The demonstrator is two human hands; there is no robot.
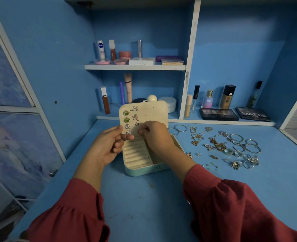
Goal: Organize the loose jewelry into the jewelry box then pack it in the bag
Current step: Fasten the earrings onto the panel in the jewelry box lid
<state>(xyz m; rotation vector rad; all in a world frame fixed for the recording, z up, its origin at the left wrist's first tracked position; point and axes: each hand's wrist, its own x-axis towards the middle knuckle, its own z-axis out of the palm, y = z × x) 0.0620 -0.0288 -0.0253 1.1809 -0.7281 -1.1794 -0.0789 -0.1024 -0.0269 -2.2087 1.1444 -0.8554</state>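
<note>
Dim, bluish light, soft shadows, wide-angle bending at edges

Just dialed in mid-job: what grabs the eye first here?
The open jewelry box at the table's centre, its raised earring panel studded on the left. The left hand holds the panel's edge while the right hand works at it. Loose jewelry is scattered to the right.

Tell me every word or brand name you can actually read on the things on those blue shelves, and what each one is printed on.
"NIVEA": on the white roll-on bottle on the upper shelf.
"SB": on the pink-purple perfume bottle on the lower right shelf.
"MATTE": on the black palette at far right.
Print on the pink jar, the beige tube and the dark foundation bottle is too blurred to read.
</note>
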